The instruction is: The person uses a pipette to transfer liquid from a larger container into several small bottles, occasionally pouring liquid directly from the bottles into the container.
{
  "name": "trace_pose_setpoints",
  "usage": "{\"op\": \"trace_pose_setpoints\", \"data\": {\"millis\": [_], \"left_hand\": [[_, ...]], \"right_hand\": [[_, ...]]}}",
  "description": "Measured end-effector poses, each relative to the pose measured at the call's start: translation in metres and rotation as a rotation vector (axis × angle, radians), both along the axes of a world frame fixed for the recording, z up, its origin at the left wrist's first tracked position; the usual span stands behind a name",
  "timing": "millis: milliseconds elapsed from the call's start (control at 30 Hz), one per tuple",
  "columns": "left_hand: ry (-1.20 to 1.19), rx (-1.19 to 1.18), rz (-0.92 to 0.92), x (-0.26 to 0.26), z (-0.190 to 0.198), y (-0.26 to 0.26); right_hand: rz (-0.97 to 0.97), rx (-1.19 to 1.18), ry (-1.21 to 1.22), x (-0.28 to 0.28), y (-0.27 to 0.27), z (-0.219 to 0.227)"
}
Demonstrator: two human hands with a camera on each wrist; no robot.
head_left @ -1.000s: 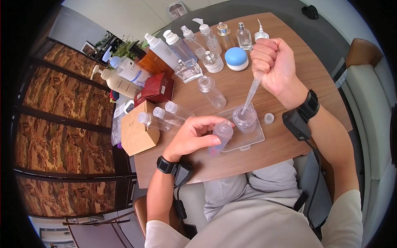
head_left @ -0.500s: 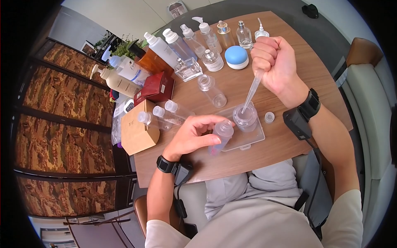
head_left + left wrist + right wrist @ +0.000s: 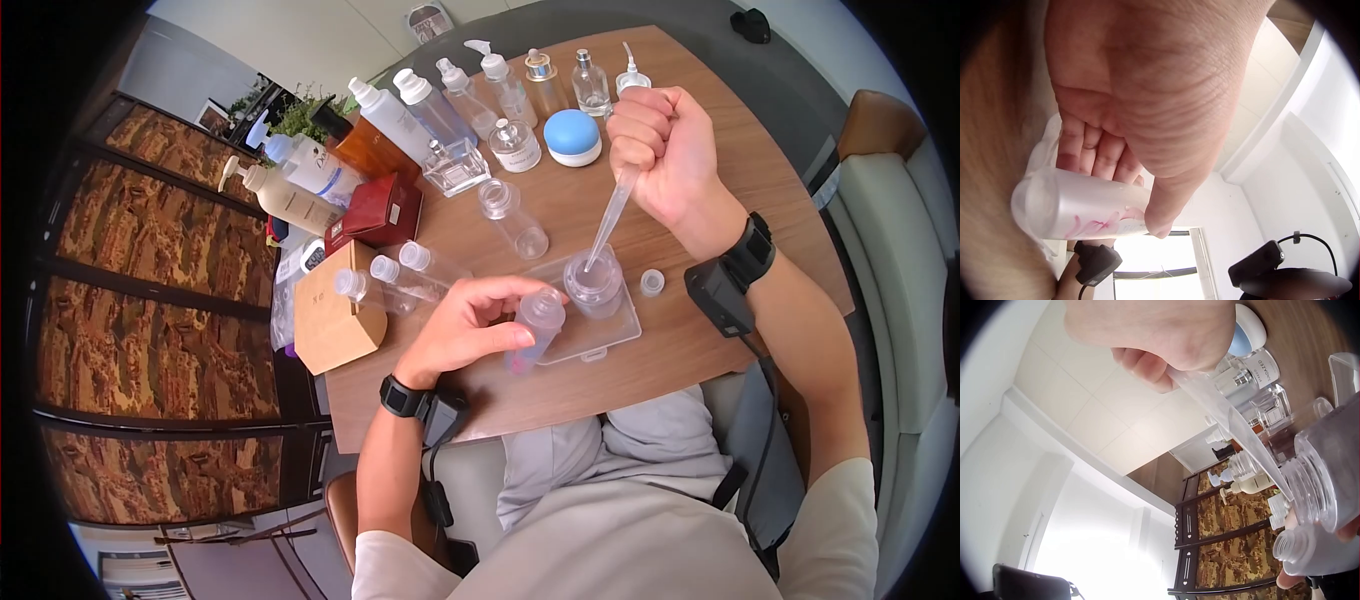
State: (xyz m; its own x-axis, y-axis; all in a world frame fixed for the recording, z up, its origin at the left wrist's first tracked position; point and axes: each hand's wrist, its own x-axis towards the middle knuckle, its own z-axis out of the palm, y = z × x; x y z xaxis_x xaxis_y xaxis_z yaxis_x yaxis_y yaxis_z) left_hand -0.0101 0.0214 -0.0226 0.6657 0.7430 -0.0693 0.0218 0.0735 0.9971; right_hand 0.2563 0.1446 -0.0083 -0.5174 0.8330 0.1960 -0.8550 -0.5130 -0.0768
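My left hand (image 3: 462, 328) holds a small translucent bottle (image 3: 540, 322) between thumb and fingers; pink marks show on its side in the left wrist view (image 3: 1100, 215). My right hand (image 3: 665, 160) is curled round the upper end of a clear dropper (image 3: 612, 218). The dropper slants down, its tip at the mouth of a wide translucent bottle (image 3: 592, 290), which stands on a clear plastic tray (image 3: 622, 328). In the right wrist view the dropper (image 3: 1235, 425) meets the threaded neck of that bottle (image 3: 1329, 475). Both bottle mouths are uncapped.
A small cap (image 3: 652, 283) lies right of the tray. An empty clear bottle (image 3: 515, 222) stands behind it. Several small bottles (image 3: 385, 285) and a cardboard box (image 3: 335, 312) are at the left. A red box (image 3: 378, 215), a blue-lidded jar (image 3: 572, 138) and several pump bottles stand farther back.
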Motion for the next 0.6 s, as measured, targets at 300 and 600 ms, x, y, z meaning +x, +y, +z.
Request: {"op": "trace_pose_setpoints", "data": {"millis": [300,600], "left_hand": [[0.0,0.007,0.001,0.0012,0.002,-0.0001],[0.003,0.0,0.005,0.002,0.0032,-0.0004]], "right_hand": [[-0.004,-0.004,-0.013,-0.0001,-0.0005,0.0013],[-0.004,0.005,-0.006,-0.0002,0.0005,-0.0004]]}}
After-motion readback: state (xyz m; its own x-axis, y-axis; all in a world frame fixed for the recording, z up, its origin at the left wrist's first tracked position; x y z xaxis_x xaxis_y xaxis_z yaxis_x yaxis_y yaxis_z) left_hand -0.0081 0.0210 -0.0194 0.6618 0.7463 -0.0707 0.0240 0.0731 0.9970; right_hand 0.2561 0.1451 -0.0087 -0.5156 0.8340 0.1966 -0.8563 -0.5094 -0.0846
